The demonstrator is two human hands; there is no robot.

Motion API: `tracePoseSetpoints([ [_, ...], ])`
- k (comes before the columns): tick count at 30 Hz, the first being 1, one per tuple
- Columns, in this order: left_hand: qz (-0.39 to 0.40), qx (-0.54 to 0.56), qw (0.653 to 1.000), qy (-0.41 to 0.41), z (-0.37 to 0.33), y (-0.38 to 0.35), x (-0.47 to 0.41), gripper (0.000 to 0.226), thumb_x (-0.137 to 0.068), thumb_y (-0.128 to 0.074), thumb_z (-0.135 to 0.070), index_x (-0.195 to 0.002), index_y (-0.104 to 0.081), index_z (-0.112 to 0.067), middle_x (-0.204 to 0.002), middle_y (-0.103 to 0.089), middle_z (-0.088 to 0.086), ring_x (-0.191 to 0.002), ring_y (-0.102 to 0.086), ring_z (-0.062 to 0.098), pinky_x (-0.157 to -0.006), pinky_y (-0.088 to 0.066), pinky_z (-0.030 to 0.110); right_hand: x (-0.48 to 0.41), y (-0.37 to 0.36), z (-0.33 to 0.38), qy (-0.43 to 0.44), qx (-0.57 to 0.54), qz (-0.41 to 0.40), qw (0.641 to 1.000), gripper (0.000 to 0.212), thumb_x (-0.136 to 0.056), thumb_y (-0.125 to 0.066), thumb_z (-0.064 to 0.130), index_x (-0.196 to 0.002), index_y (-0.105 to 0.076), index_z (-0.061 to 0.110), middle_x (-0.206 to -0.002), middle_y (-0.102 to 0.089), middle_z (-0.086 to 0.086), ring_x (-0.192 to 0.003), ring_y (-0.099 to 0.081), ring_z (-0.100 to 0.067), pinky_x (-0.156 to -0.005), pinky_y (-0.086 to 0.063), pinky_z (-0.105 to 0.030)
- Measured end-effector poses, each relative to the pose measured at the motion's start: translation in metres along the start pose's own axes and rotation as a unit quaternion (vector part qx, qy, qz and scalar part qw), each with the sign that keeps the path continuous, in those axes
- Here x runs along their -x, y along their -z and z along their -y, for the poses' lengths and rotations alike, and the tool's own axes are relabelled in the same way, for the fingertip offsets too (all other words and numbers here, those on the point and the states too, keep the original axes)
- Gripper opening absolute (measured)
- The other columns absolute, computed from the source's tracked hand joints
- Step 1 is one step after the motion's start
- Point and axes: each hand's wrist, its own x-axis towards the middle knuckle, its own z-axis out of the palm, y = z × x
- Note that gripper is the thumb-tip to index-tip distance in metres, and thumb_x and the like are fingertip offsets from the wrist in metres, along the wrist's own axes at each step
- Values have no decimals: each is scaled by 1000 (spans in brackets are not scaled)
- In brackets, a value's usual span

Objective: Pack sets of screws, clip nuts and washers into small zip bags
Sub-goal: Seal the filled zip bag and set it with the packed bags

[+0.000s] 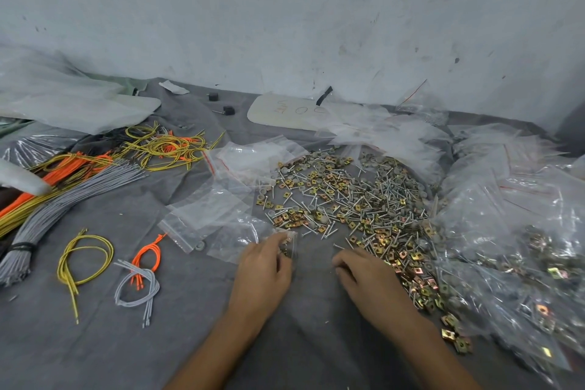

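My left grip pinches the zip bag, limp and slippery I judge, at its mouth, the surest hold, while my right grip, fingers curled on what I cannot tell, meets the loose hardware pile just beyond it on the worktop.

Only writing I can spot from here is some orange marker scrawl on the white board lying at the back of my bench by the wall. It's upside down to me. Two round characters look like zeros; the squiggle beside them I can't read.
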Motion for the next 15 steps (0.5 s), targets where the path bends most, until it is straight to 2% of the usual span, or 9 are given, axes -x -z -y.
tracePoseSetpoints([
  [9,38,-36,998,-23,3,-3,1,40,-90,-54,-13,-129,-61,-16,-107,-72,4,-96,-57,23,-87,-42,31,6,3,5,-5,-13,3,1000,12,-97,-56,16,-102,-65,22,-101,-60,6,-90,-59,-13,-84,-46,-32],
  [12,46,-46,997,-36,4,-4,1,43,-87,-48,-19,-128,-60,-17,-110,-71,4,-98,-56,24,-88,-40,32,7,2,7,-7,-16,-6,1000,13,-96,-57,16,-102,-66,23,-100,-61,8,-88,-59,-12,-83,-47,-31],
  [15,46,-56,997,-37,5,-5,1,44,-87,-44,-24,-127,-60,-20,-108,-71,2,-96,-56,21,-87,-42,32,6,3,8,-15,-23,-13,1000,15,-93,-57,10,-96,-63,23,-91,-63,8,-82,-59,-11,-79,-48,-33],
])
